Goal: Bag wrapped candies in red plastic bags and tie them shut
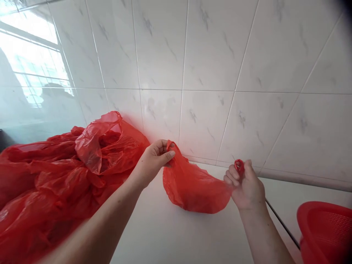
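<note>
A red plastic bag (196,187) hangs stretched between my two hands, sagging in the middle just over the white surface. My left hand (156,159) pinches one end of it between thumb and fingers. At the other end, my right hand (246,183) is closed in a fist around the bag, and a small twisted loop sticks out above the fingers. To the left, a large heap of crumpled red plastic bags (66,176) lies near my left forearm.
A red perforated plastic basket (326,227) stands at the lower right. Beside it a thin dark rod (283,223) slants across the white surface (170,234). A tiled wall (209,66) rises behind, with a bright window reflection at upper left.
</note>
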The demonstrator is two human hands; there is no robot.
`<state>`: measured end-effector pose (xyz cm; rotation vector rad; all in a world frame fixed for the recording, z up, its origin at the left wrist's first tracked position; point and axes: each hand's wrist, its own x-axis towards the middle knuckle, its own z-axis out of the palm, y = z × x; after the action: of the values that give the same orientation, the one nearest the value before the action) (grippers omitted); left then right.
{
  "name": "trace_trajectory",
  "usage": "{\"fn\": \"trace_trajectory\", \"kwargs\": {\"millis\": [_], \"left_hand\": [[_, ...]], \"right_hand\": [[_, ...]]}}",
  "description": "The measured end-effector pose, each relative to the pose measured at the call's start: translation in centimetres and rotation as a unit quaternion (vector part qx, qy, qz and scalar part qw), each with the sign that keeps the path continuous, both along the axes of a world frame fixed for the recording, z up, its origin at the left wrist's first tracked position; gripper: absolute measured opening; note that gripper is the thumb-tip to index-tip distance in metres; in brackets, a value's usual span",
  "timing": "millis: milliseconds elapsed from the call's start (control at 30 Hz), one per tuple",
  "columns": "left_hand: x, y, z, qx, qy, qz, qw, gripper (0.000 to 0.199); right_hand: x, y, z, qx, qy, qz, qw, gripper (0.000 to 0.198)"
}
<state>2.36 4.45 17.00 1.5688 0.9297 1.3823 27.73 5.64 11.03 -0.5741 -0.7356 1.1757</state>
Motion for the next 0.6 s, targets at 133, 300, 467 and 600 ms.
{"fn": "trace_trajectory", "kwargs": {"millis": [133, 300, 467, 600], "left_hand": [[1.2, -0.9, 1.8, 0.126, 0.103, 0.073, 0.984, 0.003], [3.6, -1.6, 1.9, 0.171, 0.123, 0.056, 0.976, 0.011], [4.9, -1.2, -0.9, 0.068, 0.052, 0.012, 0.996, 0.005], [4.2, -1.2, -3.6, 0.140, 0.067, 0.076, 0.985, 0.016]], "right_hand": [[-1.1, -0.7, 1.8, 0.048, -0.042, -0.002, 0.998, 0.036], [-3.7, -2.4, 3.0, 0.024, -0.236, 0.096, 0.967, 0.050], [-5.5, -2.6, 2.2, 0.047, -0.375, 0.172, 0.910, 0.034], [-5.5, -1.7, 1.1, -0.015, -0.358, 0.106, 0.928, 0.041]]}}
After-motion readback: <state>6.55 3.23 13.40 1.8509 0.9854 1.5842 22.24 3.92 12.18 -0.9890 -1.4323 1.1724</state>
